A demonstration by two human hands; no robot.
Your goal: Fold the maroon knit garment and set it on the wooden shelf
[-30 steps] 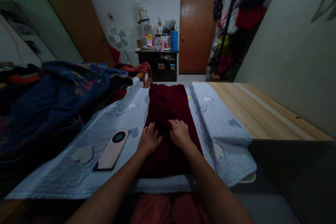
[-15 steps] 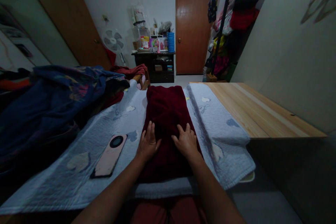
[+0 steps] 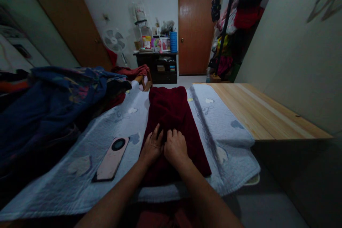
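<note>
A dark red folded garment lies lengthwise in front of me; its exact kind does not show. My left hand rests on it, left of the middle, with the fingers spread. Close beside it, my right hand has its fingers bent and pressed together on the same cloth, which seems gripped at the fingertips. Small wrinkles run across the cloth just beyond both hands. Beneath the garment is a pale blue quilted cover with heart shapes.
A pink phone lies face down left of the garment. Heaped clothes fill the far left. Bare wooden boards extend on the right. Beyond the bed stand a fan, a dark cabinet and a closed door.
My right hand has moved left across the garment, closing its fingers, and now sits next to my left hand. The left hand has stayed nearly in place.
</note>
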